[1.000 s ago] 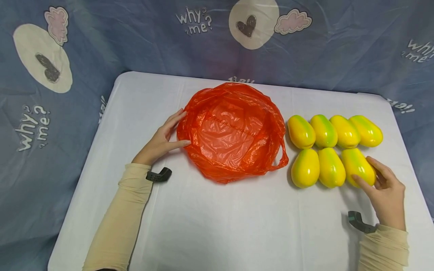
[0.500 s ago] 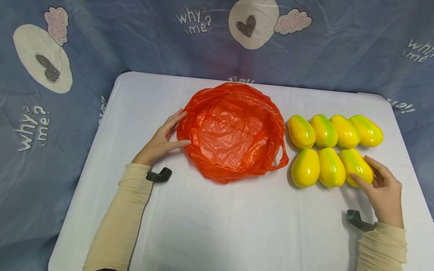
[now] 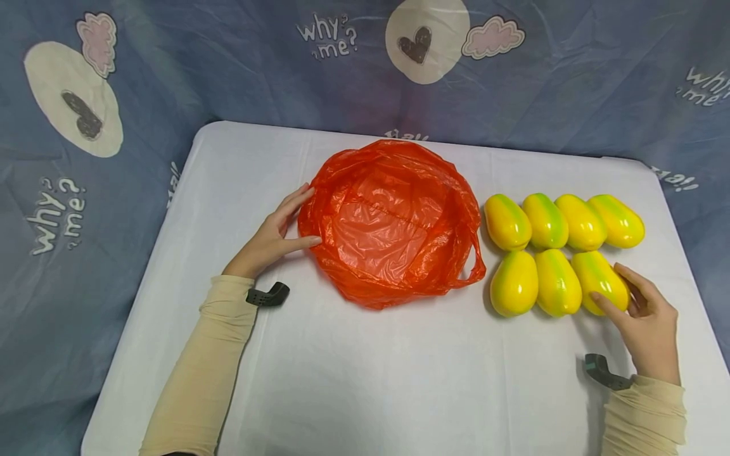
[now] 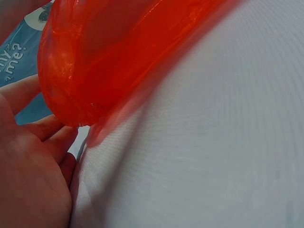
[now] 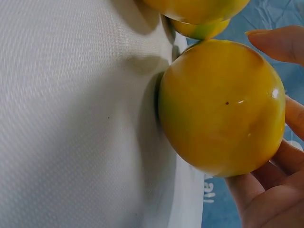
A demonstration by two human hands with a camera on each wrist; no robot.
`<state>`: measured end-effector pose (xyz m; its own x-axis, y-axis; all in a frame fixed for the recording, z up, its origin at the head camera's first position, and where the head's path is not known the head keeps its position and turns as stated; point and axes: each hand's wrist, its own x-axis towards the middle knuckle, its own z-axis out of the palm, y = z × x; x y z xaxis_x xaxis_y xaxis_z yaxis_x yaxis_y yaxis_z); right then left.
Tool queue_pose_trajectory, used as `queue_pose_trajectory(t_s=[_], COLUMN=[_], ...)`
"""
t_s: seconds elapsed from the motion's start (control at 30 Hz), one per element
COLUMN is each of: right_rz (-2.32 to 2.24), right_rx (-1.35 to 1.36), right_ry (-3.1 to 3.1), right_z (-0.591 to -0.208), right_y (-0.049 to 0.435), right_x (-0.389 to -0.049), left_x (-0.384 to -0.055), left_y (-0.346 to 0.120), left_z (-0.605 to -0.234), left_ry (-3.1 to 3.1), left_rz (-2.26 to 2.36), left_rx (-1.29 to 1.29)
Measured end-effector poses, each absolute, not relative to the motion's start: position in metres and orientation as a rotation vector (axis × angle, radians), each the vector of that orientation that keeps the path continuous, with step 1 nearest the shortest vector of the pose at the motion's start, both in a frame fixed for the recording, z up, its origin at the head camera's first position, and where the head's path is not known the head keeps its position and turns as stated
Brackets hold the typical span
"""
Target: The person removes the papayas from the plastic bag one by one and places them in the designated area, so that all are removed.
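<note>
A red plastic bag stands with its mouth spread wide in the middle of the white table. My left hand is at the bag's left rim, thumb and fingers loosely apart; the left wrist view shows relaxed fingers against the outside of the bag. At the right, my right hand has its fingers curved round a glossy yellow-green papaya, the end one of the near row. In the right wrist view, fingers lie along the underside of this papaya, with the thumb at its upper side.
Two more papayas sit left of the held one, and a far row of several papayas lies behind them. One bag handle droops toward the fruit. A printed blue curtain hangs behind the table.
The right hand and its papaya have shifted slightly left, toward the papaya beside it. The left hand and the bag have not moved.
</note>
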<state>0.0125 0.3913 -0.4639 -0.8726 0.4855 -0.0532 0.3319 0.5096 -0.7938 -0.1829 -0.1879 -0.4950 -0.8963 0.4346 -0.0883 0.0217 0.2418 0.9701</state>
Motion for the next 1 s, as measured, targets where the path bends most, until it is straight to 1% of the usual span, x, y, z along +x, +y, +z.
queue_pose_trajectory(t_s=[0.6, 0.8, 1.0], right_rz=[1.353, 1.304, 1.260], right_rx=[-0.729, -0.763, -0.643], right_ry=[-2.467, -2.441, -2.441], right_z=[-0.457, -0.452, -0.447], right_y=[0.389, 0.385, 0.376], right_x=[0.010, 0.006, 0.001], left_x=[-0.183, -0.183, -0.181], left_y=[-0.186, -0.186, -0.188], left_z=[-0.494, -0.493, -0.492], left_ry=[2.157, 2.165, 2.176], left_rz=[1.714, 1.712, 1.722], left_rx=[0.418, 0.417, 0.407])
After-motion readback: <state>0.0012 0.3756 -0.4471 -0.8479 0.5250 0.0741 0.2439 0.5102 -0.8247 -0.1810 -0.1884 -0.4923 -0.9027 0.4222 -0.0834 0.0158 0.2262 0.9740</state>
